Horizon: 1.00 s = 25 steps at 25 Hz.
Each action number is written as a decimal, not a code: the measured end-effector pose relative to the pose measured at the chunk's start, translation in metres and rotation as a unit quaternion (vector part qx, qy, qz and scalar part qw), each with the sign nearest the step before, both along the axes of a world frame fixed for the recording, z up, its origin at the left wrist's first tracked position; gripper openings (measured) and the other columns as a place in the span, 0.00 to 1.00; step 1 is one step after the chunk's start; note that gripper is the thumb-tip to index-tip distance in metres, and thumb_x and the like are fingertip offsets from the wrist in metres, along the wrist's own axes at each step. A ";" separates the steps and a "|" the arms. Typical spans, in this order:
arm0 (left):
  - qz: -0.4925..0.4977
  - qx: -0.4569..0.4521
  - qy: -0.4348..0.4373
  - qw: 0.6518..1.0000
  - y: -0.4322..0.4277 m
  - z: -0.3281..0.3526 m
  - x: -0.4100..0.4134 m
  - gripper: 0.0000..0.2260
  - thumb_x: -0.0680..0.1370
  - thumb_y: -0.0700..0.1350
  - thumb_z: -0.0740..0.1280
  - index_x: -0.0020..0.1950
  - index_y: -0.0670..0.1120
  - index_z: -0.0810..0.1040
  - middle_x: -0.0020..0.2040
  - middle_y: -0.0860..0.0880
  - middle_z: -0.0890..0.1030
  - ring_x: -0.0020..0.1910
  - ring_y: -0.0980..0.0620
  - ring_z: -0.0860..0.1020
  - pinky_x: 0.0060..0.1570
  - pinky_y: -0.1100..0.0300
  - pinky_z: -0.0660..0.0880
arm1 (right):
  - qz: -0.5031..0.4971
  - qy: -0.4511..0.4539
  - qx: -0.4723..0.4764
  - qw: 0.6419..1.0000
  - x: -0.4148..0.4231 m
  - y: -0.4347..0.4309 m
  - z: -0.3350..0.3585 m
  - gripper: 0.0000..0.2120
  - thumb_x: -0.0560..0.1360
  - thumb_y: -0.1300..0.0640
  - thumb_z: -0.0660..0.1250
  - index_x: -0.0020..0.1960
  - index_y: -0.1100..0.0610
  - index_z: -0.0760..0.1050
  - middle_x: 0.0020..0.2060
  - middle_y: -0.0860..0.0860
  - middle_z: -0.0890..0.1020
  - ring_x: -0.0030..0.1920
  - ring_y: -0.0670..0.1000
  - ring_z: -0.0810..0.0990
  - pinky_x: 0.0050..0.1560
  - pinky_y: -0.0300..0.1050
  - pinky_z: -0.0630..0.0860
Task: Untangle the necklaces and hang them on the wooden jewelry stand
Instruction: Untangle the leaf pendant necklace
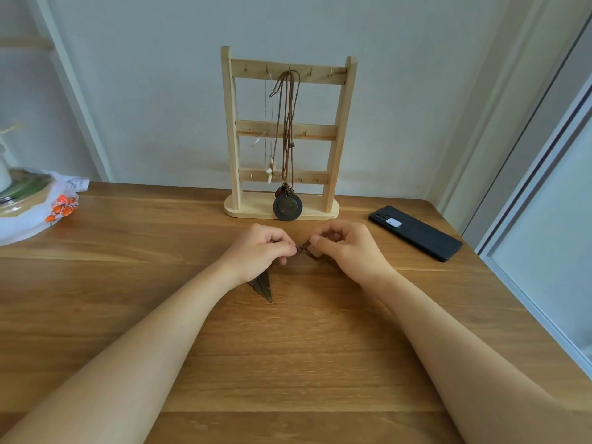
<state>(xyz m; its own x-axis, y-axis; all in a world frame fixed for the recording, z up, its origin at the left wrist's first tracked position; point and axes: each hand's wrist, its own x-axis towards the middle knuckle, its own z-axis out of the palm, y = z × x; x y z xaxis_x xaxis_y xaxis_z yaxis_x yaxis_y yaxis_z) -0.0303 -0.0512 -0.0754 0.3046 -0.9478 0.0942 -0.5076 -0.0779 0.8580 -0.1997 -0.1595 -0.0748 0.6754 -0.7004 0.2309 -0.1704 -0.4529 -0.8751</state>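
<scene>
The left hand (256, 248) pinches a knotted brown necklace cord (303, 249), its feather pendant (263, 286) lying on the table (128, 315) under the wrist; behind, the wooden jewelry stand (234, 129) carries a disc-pendant necklace (287, 206) and, seemingly, a thin pale necklace (270, 174); the right hand (347, 248) pinches the cord's other side, near a black phone (415, 232)

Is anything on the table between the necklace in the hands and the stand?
Nothing visible: bare table separates the feather necklace, pinched by left hand and right hand, from the stand. The phone lies off to the right.
</scene>
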 end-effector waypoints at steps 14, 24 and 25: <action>-0.018 0.015 -0.076 0.997 -0.001 -0.003 -0.003 0.05 0.76 0.45 0.71 0.41 0.50 0.85 0.33 0.52 0.83 0.36 0.59 0.79 0.43 0.60 0.72 | 0.002 -0.049 0.114 0.992 -0.001 0.004 0.008 0.03 0.76 0.65 0.69 0.46 0.59 0.80 0.40 0.52 0.83 0.39 0.47 0.81 0.39 0.38 0.77; -0.032 0.018 -0.069 0.997 -0.002 -0.004 -0.001 0.04 0.77 0.47 0.72 0.43 0.52 0.85 0.36 0.52 0.84 0.40 0.58 0.81 0.48 0.58 0.76 | -0.132 -0.376 0.446 0.801 -0.031 -0.043 0.025 0.05 0.81 0.61 0.62 0.47 0.59 0.74 0.35 0.50 0.76 0.36 0.47 0.72 0.46 0.42 0.69; -0.033 0.014 -0.066 0.997 -0.001 -0.005 0.000 0.03 0.77 0.47 0.72 0.45 0.53 0.85 0.38 0.53 0.85 0.42 0.58 0.82 0.51 0.58 0.76 | -0.155 -0.370 0.443 0.802 -0.032 -0.045 0.022 0.04 0.81 0.61 0.63 0.47 0.59 0.75 0.35 0.50 0.76 0.35 0.47 0.72 0.45 0.42 0.69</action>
<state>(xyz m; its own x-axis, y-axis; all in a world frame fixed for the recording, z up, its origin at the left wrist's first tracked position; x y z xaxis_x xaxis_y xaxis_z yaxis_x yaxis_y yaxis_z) -0.0308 -0.0524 -0.0806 0.2276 -0.9682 0.1035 -0.6216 -0.0627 0.7808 -0.2316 -0.2047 -0.0525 0.3451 -0.9185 -0.1929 0.5599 0.3664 -0.7432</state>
